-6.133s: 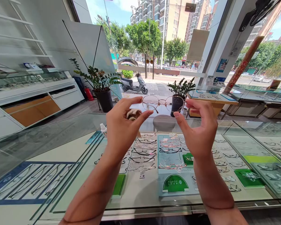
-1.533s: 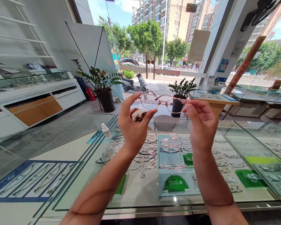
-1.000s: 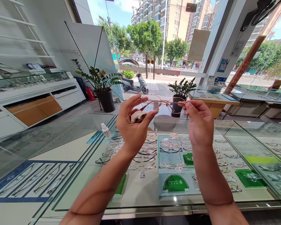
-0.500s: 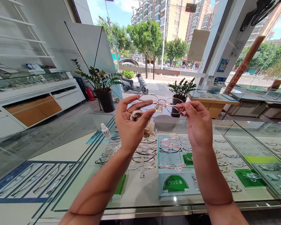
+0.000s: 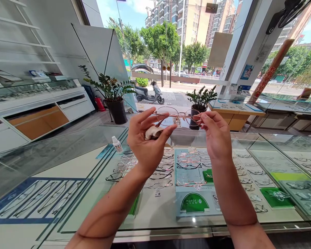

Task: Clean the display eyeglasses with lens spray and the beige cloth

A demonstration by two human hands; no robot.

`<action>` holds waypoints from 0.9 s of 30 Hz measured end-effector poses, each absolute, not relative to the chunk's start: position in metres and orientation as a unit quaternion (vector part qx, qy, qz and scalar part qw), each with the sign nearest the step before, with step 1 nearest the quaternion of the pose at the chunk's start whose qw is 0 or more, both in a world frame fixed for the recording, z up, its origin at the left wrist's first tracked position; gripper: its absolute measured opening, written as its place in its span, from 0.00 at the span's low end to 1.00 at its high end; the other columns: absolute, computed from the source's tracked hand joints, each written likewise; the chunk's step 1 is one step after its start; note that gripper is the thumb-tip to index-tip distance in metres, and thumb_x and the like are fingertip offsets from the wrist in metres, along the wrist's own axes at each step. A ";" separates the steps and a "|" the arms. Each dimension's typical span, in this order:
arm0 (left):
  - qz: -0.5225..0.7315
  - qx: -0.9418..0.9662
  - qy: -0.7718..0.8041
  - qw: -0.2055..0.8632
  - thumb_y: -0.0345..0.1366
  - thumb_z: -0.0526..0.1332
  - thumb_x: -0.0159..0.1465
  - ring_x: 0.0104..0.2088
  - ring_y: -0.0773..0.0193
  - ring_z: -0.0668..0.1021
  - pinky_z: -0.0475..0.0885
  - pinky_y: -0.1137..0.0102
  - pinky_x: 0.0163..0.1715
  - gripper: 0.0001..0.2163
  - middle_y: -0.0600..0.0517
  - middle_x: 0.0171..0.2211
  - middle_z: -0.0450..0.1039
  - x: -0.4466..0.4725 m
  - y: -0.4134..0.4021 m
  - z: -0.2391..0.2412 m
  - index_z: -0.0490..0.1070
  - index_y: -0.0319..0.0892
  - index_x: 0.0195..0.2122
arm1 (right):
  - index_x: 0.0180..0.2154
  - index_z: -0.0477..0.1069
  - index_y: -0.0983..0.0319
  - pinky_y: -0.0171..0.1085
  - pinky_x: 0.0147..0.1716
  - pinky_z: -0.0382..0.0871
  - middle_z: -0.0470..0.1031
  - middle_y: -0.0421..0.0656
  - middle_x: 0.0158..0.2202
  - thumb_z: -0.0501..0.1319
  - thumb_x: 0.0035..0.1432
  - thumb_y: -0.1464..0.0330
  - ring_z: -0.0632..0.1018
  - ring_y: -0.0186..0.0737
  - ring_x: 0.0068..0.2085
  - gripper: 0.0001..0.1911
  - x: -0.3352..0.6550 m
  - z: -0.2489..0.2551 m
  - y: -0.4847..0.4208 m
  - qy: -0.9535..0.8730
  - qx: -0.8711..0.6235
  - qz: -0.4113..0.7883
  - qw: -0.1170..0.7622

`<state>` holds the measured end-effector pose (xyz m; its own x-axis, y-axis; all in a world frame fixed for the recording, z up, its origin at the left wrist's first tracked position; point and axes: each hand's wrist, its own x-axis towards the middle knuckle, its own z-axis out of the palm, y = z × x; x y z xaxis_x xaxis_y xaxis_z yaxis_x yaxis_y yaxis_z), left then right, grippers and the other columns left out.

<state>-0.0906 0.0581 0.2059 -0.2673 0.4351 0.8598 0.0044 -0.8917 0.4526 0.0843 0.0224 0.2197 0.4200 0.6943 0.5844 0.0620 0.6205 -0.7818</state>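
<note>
Thin-rimmed, rose-gold eyeglasses (image 5: 181, 114) are held up above the glass counter, roughly level. Thumb and fingers of my right hand (image 5: 218, 140) pinch them at the right end of the frame, by the hinge. My left hand (image 5: 146, 147) has a crumpled beige cloth (image 5: 153, 132) tucked in its palm. Its index fingertip is at the left end of the frame, and its thumb reaches out below the left lens, apart from the fingers. Whether that fingertip presses on the frame I cannot tell. Part of the cloth is hidden by the thumb.
Below lies a glass display counter (image 5: 168, 221) with rows of eyeglasses inside. A small white spray bottle (image 5: 116, 144) stands on the glass at left. Green display cards (image 5: 194, 203) lie under the glass. Potted plants (image 5: 116, 109) and a parked scooter (image 5: 149, 92) are beyond.
My left thumb has moved right and away from the left lens, and the cloth has bunched up into the palm. The eyeglasses have turned slightly, with my right hand shifting a little left.
</note>
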 end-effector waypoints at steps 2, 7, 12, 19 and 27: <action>0.777 0.586 0.190 0.128 0.45 0.80 0.60 0.46 0.51 0.89 0.84 0.63 0.36 0.25 0.49 0.43 0.85 -0.091 0.058 0.206 0.73 0.49 0.55 | 0.39 0.77 0.56 0.43 0.44 0.80 0.87 0.42 0.40 0.69 0.64 0.58 0.86 0.43 0.45 0.09 0.084 0.219 0.023 -0.504 -0.387 0.202 0.745; 0.758 0.587 0.196 0.204 0.50 0.79 0.61 0.48 0.51 0.88 0.83 0.64 0.38 0.27 0.47 0.46 0.85 -0.095 0.065 0.204 0.73 0.49 0.56 | 0.39 0.77 0.55 0.43 0.41 0.79 0.86 0.43 0.40 0.65 0.68 0.55 0.85 0.42 0.41 0.12 0.086 0.217 0.021 -0.510 -0.376 0.177 0.753; 0.699 0.554 0.213 0.399 0.54 0.77 0.63 0.30 0.64 0.83 0.75 0.71 0.25 0.27 0.47 0.46 0.85 -0.099 0.068 0.207 0.72 0.49 0.57 | 0.40 0.79 0.54 0.45 0.44 0.79 0.86 0.42 0.40 0.64 0.69 0.58 0.85 0.43 0.43 0.08 0.083 0.216 0.020 -0.556 -0.327 0.137 0.752; 0.561 0.486 0.210 0.637 0.58 0.79 0.56 0.17 0.77 0.63 0.56 0.75 0.14 0.28 0.50 0.40 0.84 -0.095 0.054 0.218 0.75 0.45 0.47 | 0.43 0.83 0.48 0.56 0.57 0.78 0.86 0.39 0.47 0.71 0.65 0.63 0.84 0.49 0.53 0.05 0.067 0.214 0.012 -0.643 -0.325 -0.002 0.693; 0.455 0.534 0.193 0.686 0.61 0.76 0.58 0.15 0.75 0.58 0.50 0.73 0.10 0.25 0.48 0.31 0.81 -0.096 0.048 0.223 0.80 0.43 0.37 | 0.41 0.85 0.47 0.61 0.59 0.79 0.88 0.39 0.47 0.73 0.64 0.61 0.86 0.53 0.55 0.03 0.069 0.210 0.011 -0.646 -0.322 -0.002 0.692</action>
